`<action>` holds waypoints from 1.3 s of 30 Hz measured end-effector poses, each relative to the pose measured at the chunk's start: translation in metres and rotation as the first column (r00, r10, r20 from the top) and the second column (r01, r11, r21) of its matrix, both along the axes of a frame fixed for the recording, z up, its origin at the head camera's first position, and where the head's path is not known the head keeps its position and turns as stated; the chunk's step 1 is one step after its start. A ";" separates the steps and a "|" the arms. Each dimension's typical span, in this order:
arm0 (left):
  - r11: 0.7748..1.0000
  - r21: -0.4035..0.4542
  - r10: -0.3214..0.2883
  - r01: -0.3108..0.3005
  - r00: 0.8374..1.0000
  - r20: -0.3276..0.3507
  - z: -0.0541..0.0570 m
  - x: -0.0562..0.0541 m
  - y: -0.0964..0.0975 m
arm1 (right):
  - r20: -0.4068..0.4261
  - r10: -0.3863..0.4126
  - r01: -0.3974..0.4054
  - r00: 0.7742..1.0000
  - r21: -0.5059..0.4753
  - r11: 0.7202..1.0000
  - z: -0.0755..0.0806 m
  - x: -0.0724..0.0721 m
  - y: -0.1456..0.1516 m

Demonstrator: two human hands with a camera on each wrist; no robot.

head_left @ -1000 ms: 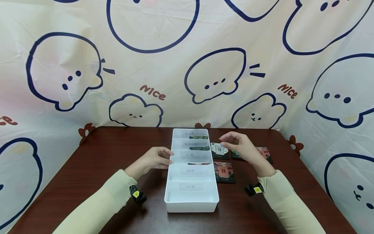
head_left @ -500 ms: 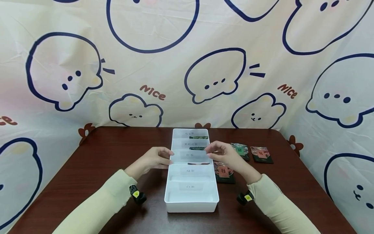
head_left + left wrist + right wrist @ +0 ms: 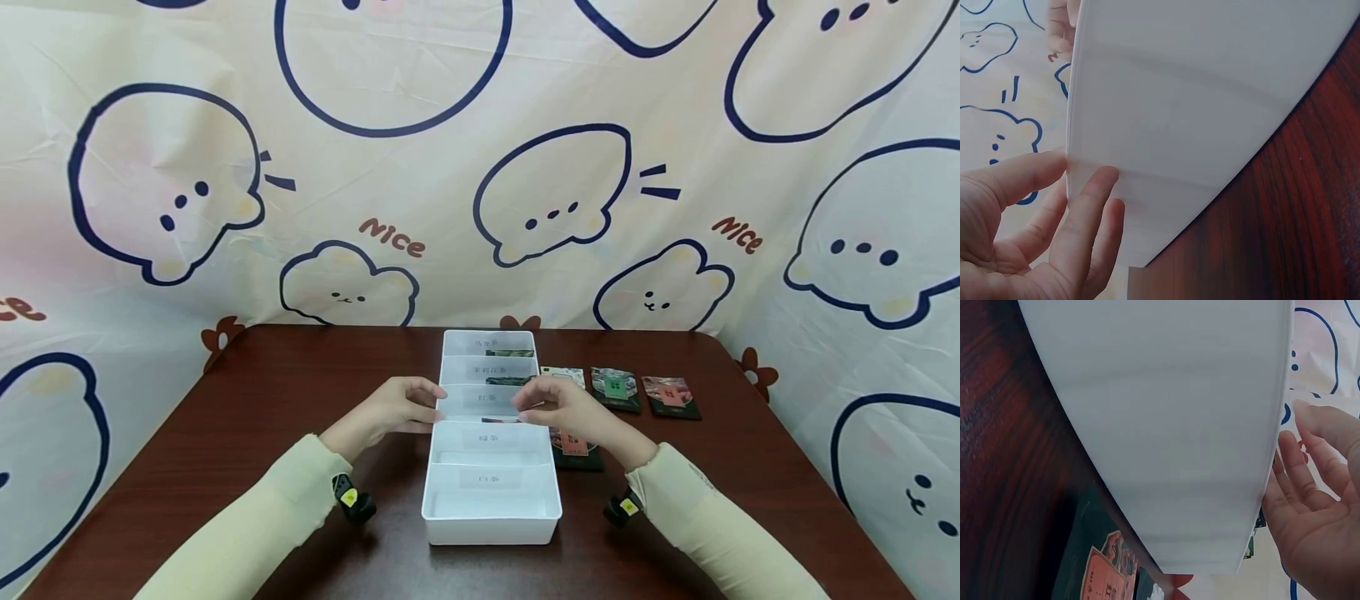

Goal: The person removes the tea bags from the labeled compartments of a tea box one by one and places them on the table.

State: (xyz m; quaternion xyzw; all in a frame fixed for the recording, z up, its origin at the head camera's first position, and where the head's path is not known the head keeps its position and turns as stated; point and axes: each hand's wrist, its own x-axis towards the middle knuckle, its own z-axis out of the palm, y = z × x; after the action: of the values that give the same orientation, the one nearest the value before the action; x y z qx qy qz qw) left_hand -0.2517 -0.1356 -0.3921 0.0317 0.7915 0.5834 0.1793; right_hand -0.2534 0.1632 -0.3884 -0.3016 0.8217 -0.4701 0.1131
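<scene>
A long white box [image 3: 491, 533] with several labelled compartments stands lengthwise on the table. My left hand [image 3: 390, 408] holds its left side: in the left wrist view the thumb meets the rim and fingers [image 3: 1088, 219] lie along the outer wall. Over the right rim, at the third compartment, is my right hand [image 3: 570, 412], thumb and fingers bent and apart with nothing seen between them. Its thumb overlaps the end of a red-edged packet [image 3: 495, 420] in that compartment. Green packets [image 3: 510, 352] show in the two far compartments. The two near compartments hold none.
Right of the box, a red packet [image 3: 574, 450] lies partly under my right hand. Behind it are a pale-topped packet [image 3: 562, 375], a green packet [image 3: 615, 388] and another red packet [image 3: 672, 397]. A patterned cloth [image 3: 450, 192] hangs behind the brown table [image 3: 315, 367].
My right hand has come left from over the packets on the table to the box, then slightly toward me along the third compartment. The left hand and the box have stayed put.
</scene>
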 end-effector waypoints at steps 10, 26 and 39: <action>1.000 -0.002 0.017 -0.017 1.000 0.001 -0.001 -0.002 0.000 | 0.016 0.027 -0.029 1.000 0.122 0.992 0.005 -0.003 -0.003; 1.000 -0.012 0.011 -0.011 1.000 -0.013 -0.002 -0.002 -0.001 | -0.081 0.067 -0.040 0.994 0.299 0.954 0.008 -0.006 -0.008; 1.000 -0.004 0.027 -0.027 1.000 0.004 -0.002 0.000 0.001 | -0.077 0.057 -0.031 0.995 0.311 0.950 0.010 -0.006 -0.008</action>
State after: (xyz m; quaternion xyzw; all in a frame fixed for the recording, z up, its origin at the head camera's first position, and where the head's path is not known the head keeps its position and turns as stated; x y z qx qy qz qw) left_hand -0.2515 -0.1342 -0.3937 0.0194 0.7927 0.5842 0.1733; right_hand -0.2597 0.1556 -0.3784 -0.3180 0.8824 -0.3197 0.1346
